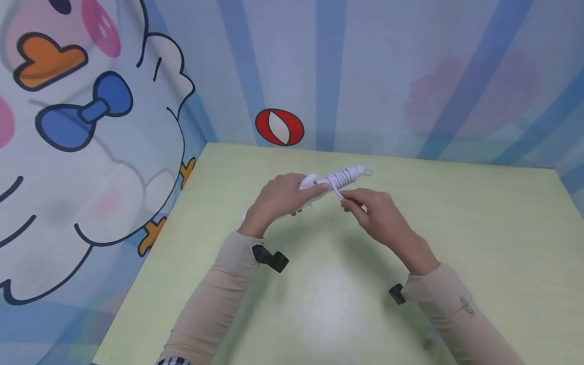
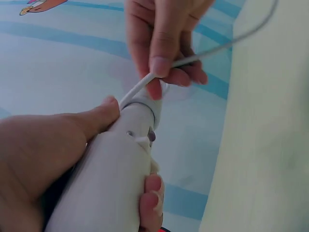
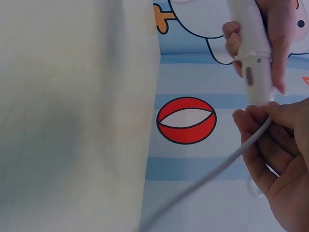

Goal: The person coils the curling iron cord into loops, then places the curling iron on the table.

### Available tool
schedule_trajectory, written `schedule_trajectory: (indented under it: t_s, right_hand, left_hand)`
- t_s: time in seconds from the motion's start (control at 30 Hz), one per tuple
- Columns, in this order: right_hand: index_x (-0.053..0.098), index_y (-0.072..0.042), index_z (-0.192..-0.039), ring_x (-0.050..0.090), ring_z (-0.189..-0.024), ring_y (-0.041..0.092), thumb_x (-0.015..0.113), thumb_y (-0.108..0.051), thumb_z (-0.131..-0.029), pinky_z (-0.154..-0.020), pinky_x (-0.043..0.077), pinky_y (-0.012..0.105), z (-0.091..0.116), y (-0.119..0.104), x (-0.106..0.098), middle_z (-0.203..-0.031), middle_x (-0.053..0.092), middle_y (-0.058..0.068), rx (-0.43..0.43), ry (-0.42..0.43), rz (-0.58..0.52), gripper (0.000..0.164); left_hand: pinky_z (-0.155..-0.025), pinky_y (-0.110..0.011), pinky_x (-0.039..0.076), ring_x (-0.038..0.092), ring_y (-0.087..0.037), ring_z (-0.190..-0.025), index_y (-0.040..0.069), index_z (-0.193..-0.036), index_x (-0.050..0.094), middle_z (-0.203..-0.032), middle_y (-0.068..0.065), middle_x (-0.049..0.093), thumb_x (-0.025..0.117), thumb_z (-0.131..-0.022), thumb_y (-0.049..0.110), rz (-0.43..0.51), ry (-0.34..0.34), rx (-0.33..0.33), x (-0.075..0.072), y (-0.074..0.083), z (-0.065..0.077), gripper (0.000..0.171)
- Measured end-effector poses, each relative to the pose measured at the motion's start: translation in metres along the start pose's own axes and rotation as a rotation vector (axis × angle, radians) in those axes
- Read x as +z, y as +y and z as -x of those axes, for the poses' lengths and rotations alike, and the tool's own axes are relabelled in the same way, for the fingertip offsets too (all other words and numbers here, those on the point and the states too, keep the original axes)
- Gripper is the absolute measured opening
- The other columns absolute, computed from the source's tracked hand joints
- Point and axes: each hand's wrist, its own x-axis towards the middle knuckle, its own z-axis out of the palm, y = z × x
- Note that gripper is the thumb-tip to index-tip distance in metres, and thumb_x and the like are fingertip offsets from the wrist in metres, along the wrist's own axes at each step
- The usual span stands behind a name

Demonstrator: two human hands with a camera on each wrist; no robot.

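Note:
My left hand [image 1: 283, 195] grips the wide body of a white rod-shaped electrical appliance [image 2: 106, 179], thumb along its top and fingers curled underneath. Several turns of its white cord [image 1: 343, 178] lie around the narrower far part in the head view, and a small loop [image 1: 367, 171] sticks out at the tip. Between thumb and fingertips my right hand [image 1: 383, 218] pinches the cord close beside the winding. From that pinch the free cord [image 3: 193, 186] trails away in the right wrist view. A dark button [image 3: 249, 76] shows on the appliance's neck. The left palm hides part of the body.
Both hands are above a pale yellow-green table [image 1: 479, 228]. Behind it stands a blue striped wall [image 1: 374, 76] with a red and white ball picture, and at left a cartoon bird panel [image 1: 137, 126]. A small pale thing [image 1: 430, 338] shows beside the right sleeve.

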Motion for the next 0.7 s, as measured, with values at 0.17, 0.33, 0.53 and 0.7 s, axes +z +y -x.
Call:
schedule_trajectory:
  t_s: [0.17, 0.33, 0.53, 0.7]
  right_hand:
    - [0.070, -0.006, -0.111, 0.070, -0.085, 0.016, 0.063, -0.012, -0.092, -0.069, 0.054, 0.034, 0.005, 0.012, 0.008, -0.096, 0.074, 0.005, -0.034, 0.028, -0.064, 0.022]
    - [0.072, -0.006, -0.107, 0.071, -0.089, 0.018, 0.068, -0.006, -0.086, -0.070, 0.053, 0.025, 0.005, 0.024, 0.013, -0.099, 0.074, 0.006, -0.103, 0.083, -0.105, 0.021]
    - [0.074, -0.006, -0.096, 0.069, -0.091, 0.017, 0.073, 0.000, -0.080, -0.078, 0.053, 0.026, 0.007, 0.032, 0.013, -0.094, 0.074, 0.006, -0.143, 0.149, -0.108, 0.018]
    - [0.069, -0.002, -0.091, 0.068, -0.079, 0.017, 0.070, 0.009, -0.077, -0.074, 0.054, 0.026, 0.009, 0.032, 0.010, -0.086, 0.072, 0.010, -0.200, 0.129, -0.103, 0.018]
  left_hand:
    - [-0.054, -0.031, 0.049, 0.062, -0.019, -0.065, 0.019, -0.104, 0.061, -0.084, -0.004, 0.062, 0.056, -0.084, 0.065, 0.080, -0.026, 0.032, -0.004, 0.002, 0.004, 0.050]
    - [-0.057, -0.033, 0.049, 0.061, -0.022, -0.066, 0.019, -0.105, 0.062, -0.088, -0.006, 0.063, 0.057, -0.083, 0.066, 0.170, -0.111, 0.071, -0.007, 0.005, 0.007, 0.052]
    - [-0.059, -0.035, 0.049, 0.058, -0.022, -0.064, 0.019, -0.104, 0.062, -0.087, -0.009, 0.060, 0.059, -0.085, 0.061, 0.276, -0.278, 0.147, -0.008, 0.006, 0.015, 0.047]
    - [-0.056, -0.033, 0.049, 0.055, -0.020, -0.060, 0.017, -0.099, 0.063, -0.082, -0.009, 0.059, 0.060, -0.089, 0.052, 0.270, -0.414, 0.244, -0.007, 0.010, 0.024, 0.037]
